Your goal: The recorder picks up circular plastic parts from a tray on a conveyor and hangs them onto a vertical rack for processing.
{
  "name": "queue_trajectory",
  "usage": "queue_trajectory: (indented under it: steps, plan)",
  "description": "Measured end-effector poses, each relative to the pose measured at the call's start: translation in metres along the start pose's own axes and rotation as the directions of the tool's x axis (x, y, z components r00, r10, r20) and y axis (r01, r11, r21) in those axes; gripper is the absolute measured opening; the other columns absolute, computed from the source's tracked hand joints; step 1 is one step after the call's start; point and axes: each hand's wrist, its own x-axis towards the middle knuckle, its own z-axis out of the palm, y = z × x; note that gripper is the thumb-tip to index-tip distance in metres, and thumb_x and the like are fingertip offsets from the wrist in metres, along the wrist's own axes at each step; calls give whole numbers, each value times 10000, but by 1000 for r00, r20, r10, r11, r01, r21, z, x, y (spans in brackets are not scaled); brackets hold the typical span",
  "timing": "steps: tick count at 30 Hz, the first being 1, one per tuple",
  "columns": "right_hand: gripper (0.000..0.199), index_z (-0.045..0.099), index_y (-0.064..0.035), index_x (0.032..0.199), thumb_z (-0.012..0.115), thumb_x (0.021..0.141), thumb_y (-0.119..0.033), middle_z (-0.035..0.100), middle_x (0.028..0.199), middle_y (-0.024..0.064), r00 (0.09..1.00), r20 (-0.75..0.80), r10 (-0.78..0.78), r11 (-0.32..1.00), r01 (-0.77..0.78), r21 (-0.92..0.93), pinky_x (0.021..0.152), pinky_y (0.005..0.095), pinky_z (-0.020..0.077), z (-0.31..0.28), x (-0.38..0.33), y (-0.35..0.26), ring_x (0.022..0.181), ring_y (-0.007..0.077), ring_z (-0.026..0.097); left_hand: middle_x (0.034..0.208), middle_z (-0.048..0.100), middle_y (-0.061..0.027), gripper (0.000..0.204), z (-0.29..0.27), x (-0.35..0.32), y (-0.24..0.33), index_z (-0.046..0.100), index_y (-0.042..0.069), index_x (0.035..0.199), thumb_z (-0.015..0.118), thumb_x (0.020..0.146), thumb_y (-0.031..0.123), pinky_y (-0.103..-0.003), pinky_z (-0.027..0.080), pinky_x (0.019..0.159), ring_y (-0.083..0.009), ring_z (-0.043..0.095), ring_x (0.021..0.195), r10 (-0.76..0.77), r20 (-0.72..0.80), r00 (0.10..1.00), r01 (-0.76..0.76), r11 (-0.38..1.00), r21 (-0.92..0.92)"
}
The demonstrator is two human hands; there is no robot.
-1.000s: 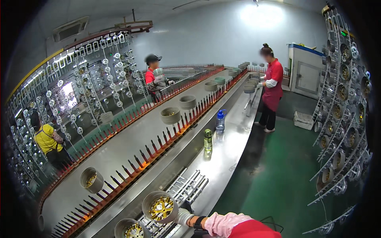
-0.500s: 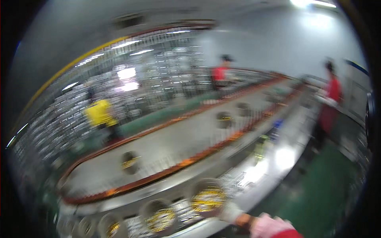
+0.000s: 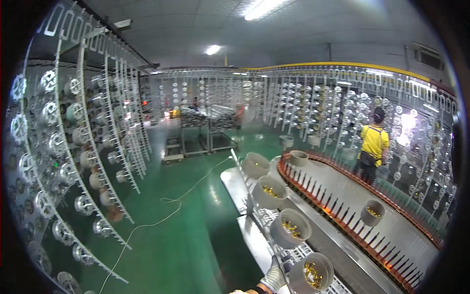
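At the bottom edge, my left hand [image 3: 273, 277], in a grey-white work glove with a dark band at the wrist, is closed round a long thin metal rack bar [image 3: 265, 234]. This bar slants away from me along the near edge of a metal bench [image 3: 250, 241]. Right beside the glove stands a round grey tub [image 3: 325, 264] holding small gold-coloured parts. Another grey tub [image 3: 304, 229] with similar parts sits just beyond it. My right hand is out of sight.
Two farther tubs, one tub [image 3: 279, 197] and another [image 3: 252, 169], continue the row. An oval conveyor [image 3: 342, 226] with upright spindles runs along the right. A person in yellow [image 3: 374, 142] stands behind it. Hanging racks [image 3: 66, 147] with wheel-shaped parts line the left; a cable [image 3: 169, 215] crosses the green floor.
My view has swung left, so the tubs and conveyor lie farther right and the people in red have left the picture. The earlier frame is blurred; a gloved hand was beside a tub.
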Motion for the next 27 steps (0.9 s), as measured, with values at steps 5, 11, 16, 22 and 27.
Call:
queue_trajectory:
  steps: [5, 11, 16, 22, 27]
  plan:
    - [345, 491, -78, 1096, 521, 779, -211, 568, 973, 126, 978, 204, -38, 998, 25, 62, 742, 352, 451, 21, 11, 14, 855, 250, 545, 637, 500, -34, 625, 47, -75, 56, 500, 54, 940, 537, 670, 617, -423, 471, 694, -181, 497, 560, 177, 88, 980, -182, 982, 50]
    - [364, 469, -73, 1117, 527, 787, -216, 559, 978, 129, 909, 399, -123, 989, 79, 126, 742, 346, 453, 33, 13, 46, 856, 248, 539, 478, 350, 22, 607, 91, -159, 52, 489, 41, 857, 528, 664, 615, -441, 444, 813, -104, 311, 397, 402, 90, 911, -412, 893, 180]
    - [381, 451, -69, 1134, 531, 793, -220, 551, 982, 131, 817, 548, -181, 981, 108, 162, 742, 341, 454, 42, 11, 76, 857, 246, 533, 456, 276, 41, 521, 99, -234, 55, 524, 85, 780, 500, 702, 600, -408, 470, 699, -102, 311, 389, 572, 165, 804, -593, 747, 300]
    - [403, 429, -64, 1155, 537, 801, -224, 542, 986, 134, 647, 712, -272, 957, 261, 128, 742, 335, 456, 81, 21, 122, 858, 243, 527, 495, 384, 2, 562, 126, -300, 96, 496, 53, 840, 539, 689, 592, -430, 484, 638, -123, 373, 401, 815, 7, 579, -754, 533, 383]
    - [363, 414, -112, 1177, 526, 833, -148, 524, 921, 70, 694, 610, -384, 894, 113, 434, 623, 266, 449, 83, 6, 90, 787, 152, 513, 785, 481, -93, 590, 146, -339, 180, 479, 62, 893, 490, 713, 623, -466, 476, 595, -242, 525, 574, 907, 23, 420, -802, 360, 477]
